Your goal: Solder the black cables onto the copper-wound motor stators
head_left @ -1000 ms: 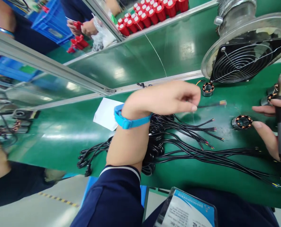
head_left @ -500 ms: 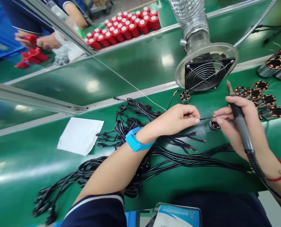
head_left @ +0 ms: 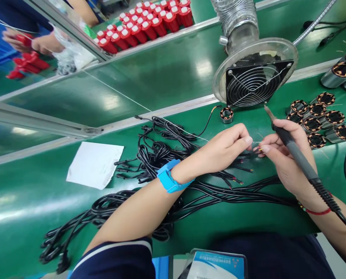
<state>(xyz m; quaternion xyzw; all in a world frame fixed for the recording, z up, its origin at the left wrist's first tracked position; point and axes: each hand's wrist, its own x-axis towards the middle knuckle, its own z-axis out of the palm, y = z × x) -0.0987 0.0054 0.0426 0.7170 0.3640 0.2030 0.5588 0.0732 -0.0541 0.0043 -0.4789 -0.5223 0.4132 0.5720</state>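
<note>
My left hand [head_left: 234,145] is closed in a pinch, and a short end of thin solder wire [head_left: 255,142] sticks out from its fingertips. My right hand [head_left: 292,159] is wrapped round a soldering iron [head_left: 295,153], its tip pointing up and left. The thumb and fingers of that hand also pinch the stripped, coloured end of a black cable [head_left: 254,151]. A blue strap [head_left: 168,175] circles my left wrist. Under and beside my left arm lie bundled black cables [head_left: 158,155], several with bare coloured ends.
A fume extractor fan [head_left: 253,83] hangs above my hands. One copper-wound stator [head_left: 227,115] stands beneath it, with several stators [head_left: 317,110] at the right. White paper [head_left: 94,164] lies at the left. Red parts [head_left: 146,29] stand beyond the partition, near another person's hands [head_left: 42,42].
The cable end my left fingers held is now between my right fingers, and the solder wire shows at my left fingertips. My right hand and the iron have moved left.
</note>
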